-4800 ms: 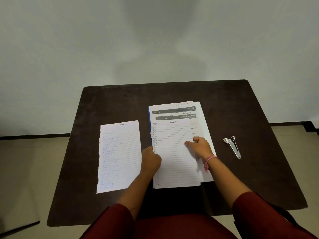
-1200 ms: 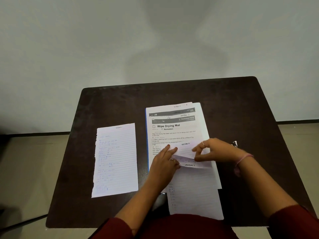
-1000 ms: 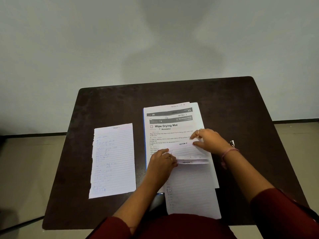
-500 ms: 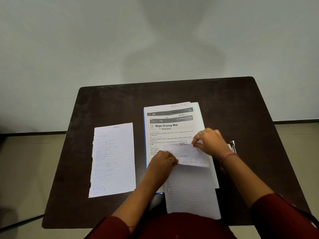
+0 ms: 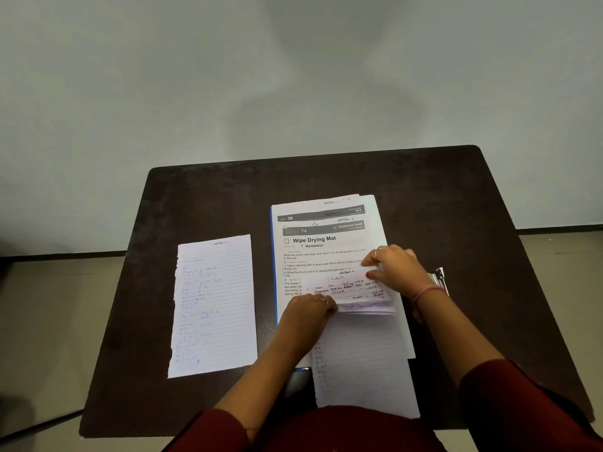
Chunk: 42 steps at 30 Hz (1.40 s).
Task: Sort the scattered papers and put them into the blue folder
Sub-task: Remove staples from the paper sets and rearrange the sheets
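A stack of printed sheets (image 5: 321, 238) lies on the blue folder (image 5: 273, 256), of which only the left edge shows. A folded handwritten sheet (image 5: 352, 290) lies across the stack. My left hand (image 5: 308, 309) pinches its lower left corner. My right hand (image 5: 396, 267) pinches its upper right edge. A lined sheet (image 5: 362, 363) lies under them and hangs over the table's near edge. Another lined, handwritten sheet (image 5: 213, 305) lies alone to the left.
The dark table (image 5: 202, 197) stands against a pale wall. A metal stapler (image 5: 439, 278) lies right of the stack, partly hidden by my right wrist. Floor shows at both sides.
The lined sheet slid off the stack toward me. Both hands have been unfolding the folded handwritten sheet; more of its written face shows now than half a second ago.
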### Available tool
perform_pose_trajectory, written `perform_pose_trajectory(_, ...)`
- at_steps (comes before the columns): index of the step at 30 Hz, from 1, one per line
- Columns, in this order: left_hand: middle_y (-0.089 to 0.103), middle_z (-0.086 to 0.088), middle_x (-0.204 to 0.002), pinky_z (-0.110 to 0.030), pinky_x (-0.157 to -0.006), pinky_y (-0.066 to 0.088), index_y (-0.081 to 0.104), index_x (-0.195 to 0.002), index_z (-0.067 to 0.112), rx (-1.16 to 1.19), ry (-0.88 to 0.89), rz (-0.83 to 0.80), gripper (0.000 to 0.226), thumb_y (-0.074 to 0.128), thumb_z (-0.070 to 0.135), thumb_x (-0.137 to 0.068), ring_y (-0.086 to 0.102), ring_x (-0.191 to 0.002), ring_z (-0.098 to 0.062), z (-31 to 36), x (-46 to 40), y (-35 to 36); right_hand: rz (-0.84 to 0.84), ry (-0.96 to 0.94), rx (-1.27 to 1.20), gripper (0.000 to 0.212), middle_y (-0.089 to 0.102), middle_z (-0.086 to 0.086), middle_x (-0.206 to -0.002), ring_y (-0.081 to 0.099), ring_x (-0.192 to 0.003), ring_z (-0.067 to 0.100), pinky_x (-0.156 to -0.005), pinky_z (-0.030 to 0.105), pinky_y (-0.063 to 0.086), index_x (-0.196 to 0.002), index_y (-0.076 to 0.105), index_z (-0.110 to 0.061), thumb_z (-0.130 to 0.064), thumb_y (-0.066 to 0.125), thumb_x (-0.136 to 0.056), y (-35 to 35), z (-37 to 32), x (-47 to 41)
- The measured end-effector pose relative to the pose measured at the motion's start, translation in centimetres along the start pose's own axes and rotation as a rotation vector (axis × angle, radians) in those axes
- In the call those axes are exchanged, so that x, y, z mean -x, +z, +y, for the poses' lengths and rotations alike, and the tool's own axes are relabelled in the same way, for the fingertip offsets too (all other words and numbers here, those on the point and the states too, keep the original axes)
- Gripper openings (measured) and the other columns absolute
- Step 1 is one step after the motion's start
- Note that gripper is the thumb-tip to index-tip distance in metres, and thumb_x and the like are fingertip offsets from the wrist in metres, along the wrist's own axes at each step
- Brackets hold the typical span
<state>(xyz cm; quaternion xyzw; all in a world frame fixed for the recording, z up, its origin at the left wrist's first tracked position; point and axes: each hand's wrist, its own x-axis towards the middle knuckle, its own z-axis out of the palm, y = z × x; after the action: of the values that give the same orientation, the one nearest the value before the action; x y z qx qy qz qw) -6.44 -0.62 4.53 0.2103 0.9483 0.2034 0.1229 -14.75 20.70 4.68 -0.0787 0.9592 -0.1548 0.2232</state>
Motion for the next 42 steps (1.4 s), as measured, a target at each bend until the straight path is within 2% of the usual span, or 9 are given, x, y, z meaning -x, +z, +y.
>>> perform_pose_trajectory(4,0.071,-0.006,-0.103,-0.035,-0.081,0.048,0.063,-0.111,0.014,-0.007,-0.077,-0.026,0.024,0.047,0.024,-0.098,0.065,-0.089,-0.028,0.1,0.0,0.0,0.074,-0.026,0.023,0.014,0.069,-0.016,-0.099,0.053,-0.106,0.01,-0.093,0.034,0.031,-0.101,0.069,-0.033,-0.032,0.063,-0.089,-0.2,-0.2,0.6)
perform_pose_trajectory(9,0.071,-0.003,-0.099,-0.034,-0.064,0.058,0.074,-0.074,0.02,-0.051,-0.01,0.077,0.012,0.084,0.018,-0.067,0.069,-0.083,-0.022,-0.4,0.3,0.3,0.08,-0.055,0.105,0.016,0.065,-0.017,-0.114,0.052,-0.114,0.01,-0.105,0.034,0.025,-0.103,0.07,-0.038,-0.036,0.06,-0.09,-0.3,-0.4,1.7)
perform_pose_trajectory(13,0.067,-0.007,-0.116,-0.038,-0.072,0.056,0.073,-0.072,0.022,-0.049,-0.021,0.079,0.016,0.087,0.019,-0.064,0.066,-0.101,-0.027,-0.4,0.2,0.4,-0.115,-0.125,-0.092,0.005,0.05,-0.016,-0.135,0.045,-0.123,0.01,-0.105,0.04,0.032,-0.076,0.069,-0.039,-0.036,0.07,-0.079,-0.5,0.1,2.5)
perform_pose_trajectory(16,0.074,0.0,-0.098,-0.037,-0.072,0.055,0.076,-0.079,0.022,-0.052,0.044,0.126,0.007,0.078,0.022,-0.072,0.07,-0.085,-0.022,-0.9,-0.1,0.6,-0.349,-0.14,-0.422,0.01,0.06,-0.015,-0.121,0.054,-0.112,0.003,-0.1,0.025,0.038,-0.07,0.07,-0.031,-0.034,0.074,-0.078,-1.4,0.4,3.1)
perform_pose_trajectory(24,0.065,0.003,-0.121,-0.03,-0.105,0.027,0.055,-0.128,0.024,-0.108,-0.034,0.012,0.032,0.037,0.03,-0.102,0.058,-0.109,-0.02,-0.4,-0.2,0.6,-0.004,-0.026,-0.03,0.029,0.062,-0.012,-0.121,0.049,-0.118,0.014,-0.1,0.039,0.034,-0.118,0.063,-0.03,-0.031,0.062,-0.09,0.0,0.3,0.4)
perform_pose_trajectory(30,0.071,-0.001,-0.099,-0.042,-0.076,0.056,0.076,-0.091,0.02,-0.019,0.047,0.103,0.015,0.076,0.017,-0.076,0.067,-0.088,-0.022,-0.9,0.5,0.7,0.044,-0.098,0.049,0.022,0.067,-0.013,-0.113,0.051,-0.113,0.011,-0.096,0.032,0.033,-0.112,0.068,-0.032,-0.03,0.057,-0.093,-0.2,0.2,0.9)
perform_pose_trajectory(34,0.046,-0.004,-0.143,-0.038,-0.11,0.033,0.06,-0.126,0.014,0.121,-0.121,0.109,0.036,0.06,0.024,-0.092,0.041,-0.133,-0.023,-0.3,0.5,0.4,-0.024,-0.14,-0.038,0.016,0.063,-0.009,-0.123,0.053,-0.118,0.014,-0.1,0.034,0.043,-0.101,0.073,-0.031,-0.028,0.063,-0.089,0.0,0.6,1.9)
perform_pose_trajectory(38,0.068,-0.003,-0.116,-0.057,-0.094,0.047,0.074,-0.095,0.022,-0.042,0.004,0.074,0.016,0.061,0.024,-0.087,0.063,-0.11,-0.026,-1.6,0.3,1.5,-0.222,-0.198,-0.297,0.003,0.048,-0.011,-0.138,0.042,-0.126,0.01,-0.102,0.026,0.032,-0.077,0.072,-0.033,-0.032,0.074,-0.08,-0.7,0.8,3.5)
perform_pose_trajectory(42,0.063,0.004,-0.124,-0.046,-0.115,0.015,0.063,-0.124,0.025,-0.084,-0.03,-0.03,0.03,0.044,0.025,-0.1,0.053,-0.119,-0.017,-1.3,0.1,1.2,-0.098,-0.131,-0.388,0.015,0.059,-0.008,-0.127,0.052,-0.113,0.005,-0.097,0.023,0.038,-0.094,0.071,-0.026,-0.035,0.07,-0.083,-0.6,0.7,2.3)
